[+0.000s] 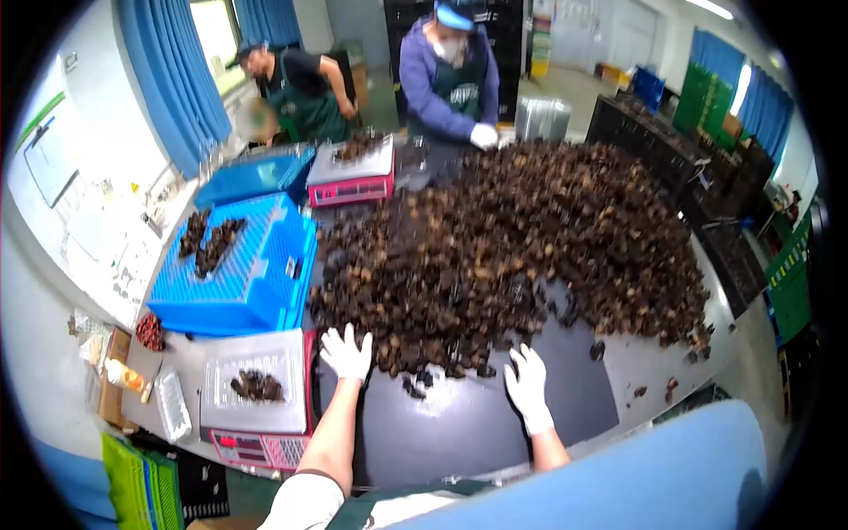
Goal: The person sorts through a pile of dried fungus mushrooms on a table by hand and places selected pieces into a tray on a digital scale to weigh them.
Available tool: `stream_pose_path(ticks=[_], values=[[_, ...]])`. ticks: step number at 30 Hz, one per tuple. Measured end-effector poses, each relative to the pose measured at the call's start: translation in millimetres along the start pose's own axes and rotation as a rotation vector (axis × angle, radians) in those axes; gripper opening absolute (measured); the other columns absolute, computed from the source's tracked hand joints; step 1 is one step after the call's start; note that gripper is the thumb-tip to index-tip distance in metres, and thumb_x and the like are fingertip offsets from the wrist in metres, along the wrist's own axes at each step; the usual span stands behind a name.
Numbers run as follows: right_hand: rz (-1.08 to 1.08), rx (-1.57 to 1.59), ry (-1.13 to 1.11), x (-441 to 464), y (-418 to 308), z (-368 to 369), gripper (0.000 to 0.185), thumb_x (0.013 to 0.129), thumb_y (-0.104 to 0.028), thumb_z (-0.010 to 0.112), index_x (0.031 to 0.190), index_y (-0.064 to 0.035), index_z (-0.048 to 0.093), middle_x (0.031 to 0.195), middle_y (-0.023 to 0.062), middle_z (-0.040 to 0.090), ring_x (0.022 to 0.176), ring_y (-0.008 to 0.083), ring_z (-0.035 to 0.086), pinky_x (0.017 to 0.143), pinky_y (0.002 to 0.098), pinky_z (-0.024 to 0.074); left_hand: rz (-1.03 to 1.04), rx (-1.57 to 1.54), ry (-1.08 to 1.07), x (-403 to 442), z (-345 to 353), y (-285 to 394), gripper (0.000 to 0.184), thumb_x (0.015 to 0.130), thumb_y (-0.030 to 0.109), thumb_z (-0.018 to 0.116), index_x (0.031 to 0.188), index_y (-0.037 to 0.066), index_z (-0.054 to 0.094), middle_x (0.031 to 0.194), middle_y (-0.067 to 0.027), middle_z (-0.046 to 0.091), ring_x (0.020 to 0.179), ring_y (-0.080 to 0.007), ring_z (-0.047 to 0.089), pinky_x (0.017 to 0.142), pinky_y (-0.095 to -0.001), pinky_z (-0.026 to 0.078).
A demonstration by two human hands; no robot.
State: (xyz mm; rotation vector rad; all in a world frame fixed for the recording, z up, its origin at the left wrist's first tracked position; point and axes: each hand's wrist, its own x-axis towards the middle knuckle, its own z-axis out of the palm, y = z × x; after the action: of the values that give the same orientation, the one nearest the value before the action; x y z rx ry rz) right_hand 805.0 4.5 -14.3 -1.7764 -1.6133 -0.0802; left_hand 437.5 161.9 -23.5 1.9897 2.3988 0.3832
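White-gloved, your left hand (348, 357) and right hand (528, 389) bracket the near edge of the dark pile (477, 274), fingers apart, gripping nothing, likely placed to contain loose pieces (412, 387).

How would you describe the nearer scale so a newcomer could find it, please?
Find the blue crate on the table. The nearer scale stands on its near side, just left of the left hand; the other pink-sided scale is beyond the crate.
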Motion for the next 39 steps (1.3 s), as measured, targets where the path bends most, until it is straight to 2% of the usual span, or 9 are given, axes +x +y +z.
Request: stream_pose_path(ticks=[3, 8, 12, 17, 22, 28, 31, 35, 39], values=[[-0.014, 0.048, -0.14, 18, -50, 32, 0.055, 0.08, -0.028, 0.072, 0.128, -0.0051, 0.057, 0.141, 0.0282, 0.043, 0.128, 0.0446, 0.042, 0.108, 0.0533, 0.0313, 0.346, -0.442, 0.227, -30, 5, 8, 0.038, 0.088, 0.029, 0.066, 0.122, 0.012, 0.061, 0.128, -0.0256, 0.053, 0.118, -0.0433, 0.049, 0.101, -0.0501, 0.039], [-0.27, 0.213, -0.292, -2, -110, 46, 0.062, 0.075, -0.03, 0.074, 0.13, -0.0076, 0.055, 0.14, 0.0233, 0.043, 0.128, 0.043, 0.039, 0.108, 0.0547, 0.0306, 0.581, -0.541, 0.159, -108, -28, 19, 0.043, 0.074, 0.023, 0.074, 0.114, 0.015, 0.063, 0.133, -0.0212, 0.048, 0.123, -0.0425, 0.043, 0.105, -0.0538, 0.033], [-0.312, 0.247, -0.246, 20, -110, 36, 0.06, 0.075, -0.029, 0.074, 0.129, -0.0119, 0.056, 0.141, 0.0193, 0.044, 0.13, 0.0416, 0.037, 0.109, 0.0565, 0.0266, 0.451, -0.507, 0.265, -105, -48, 7, 0.043, 0.072, 0.023, 0.074, 0.112, 0.011, 0.062, 0.131, -0.0184, 0.047, 0.125, -0.0414, 0.041, 0.108, -0.0597, 0.025], [-0.167, -0.065, -0.275, 74, -112, 60, 0.073, 0.079, -0.047, 0.069, 0.14, -0.0119, 0.05, 0.154, 0.0247, 0.027, 0.138, 0.0538, 0.021, 0.111, 0.0685, 0.013, 0.119, -0.221, 0.066, -52, -13, 1, 0.065, 0.087, 0.04, 0.064, 0.145, 0.018, 0.043, 0.149, -0.0254, 0.035, 0.135, -0.0484, 0.033, 0.11, -0.0623, 0.023], [-0.482, 0.219, -0.628, 31, -134, 38, 0.072, 0.076, -0.043, 0.071, 0.138, -0.0138, 0.052, 0.149, 0.017, 0.04, 0.139, 0.0511, 0.023, 0.113, 0.0662, 0.0156, 0.634, -0.658, -0.01, -100, -21, 14, 0.042, 0.082, 0.026, 0.068, 0.123, 0.017, 0.061, 0.149, -0.0181, 0.039, 0.132, -0.0439, 0.037, 0.108, -0.0581, 0.026], [-0.461, 0.295, -0.592, 1, -105, -3, 0.042, 0.074, -0.038, 0.075, 0.111, -0.0195, 0.07, 0.136, 0.009, 0.054, 0.136, 0.0449, 0.031, 0.111, 0.0668, 0.017, 0.513, -0.51, 0.178, -102, -54, -7, 0.014, 0.076, 0.013, 0.069, 0.087, 0.01, 0.061, 0.13, -0.0149, 0.051, 0.127, -0.0412, 0.04, 0.108, -0.0583, 0.025], [-0.268, 0.283, -0.402, 8, -95, -7, 0.034, 0.073, -0.024, 0.076, 0.106, -0.0171, 0.069, 0.129, 0.0079, 0.058, 0.132, 0.0415, 0.037, 0.111, 0.0625, 0.0202, 0.309, -0.624, 0.33, -53, -34, -7, 0.015, 0.083, 0.013, 0.067, 0.097, 0.008, 0.064, 0.11, -0.0129, 0.062, 0.112, -0.0359, 0.055, 0.1, -0.0469, 0.04], [-0.111, 0.269, -0.269, 12, -83, -10, 0.033, 0.075, -0.017, 0.074, 0.107, -0.0142, 0.068, 0.124, 0.0051, 0.061, 0.128, 0.0371, 0.042, 0.111, 0.0539, 0.025, 0.135, -0.786, -0.056, -18, -29, 18, 0.029, 0.087, 0.023, 0.067, 0.111, 0.007, 0.064, 0.108, -0.0132, 0.065, 0.108, -0.0326, 0.06, 0.093, -0.0388, 0.048], [-0.124, 0.254, -0.269, -5, -75, -13, 0.033, 0.073, -0.012, 0.074, 0.106, -0.0131, 0.068, 0.117, 0.0067, 0.064, 0.122, 0.0353, 0.046, 0.107, 0.0489, 0.0311, 0.346, -0.547, 0.167, -6, -15, 48, 0.026, 0.084, 0.021, 0.069, 0.106, 0.009, 0.064, 0.109, -0.0116, 0.063, 0.101, -0.0319, 0.062, 0.088, -0.0373, 0.05]])
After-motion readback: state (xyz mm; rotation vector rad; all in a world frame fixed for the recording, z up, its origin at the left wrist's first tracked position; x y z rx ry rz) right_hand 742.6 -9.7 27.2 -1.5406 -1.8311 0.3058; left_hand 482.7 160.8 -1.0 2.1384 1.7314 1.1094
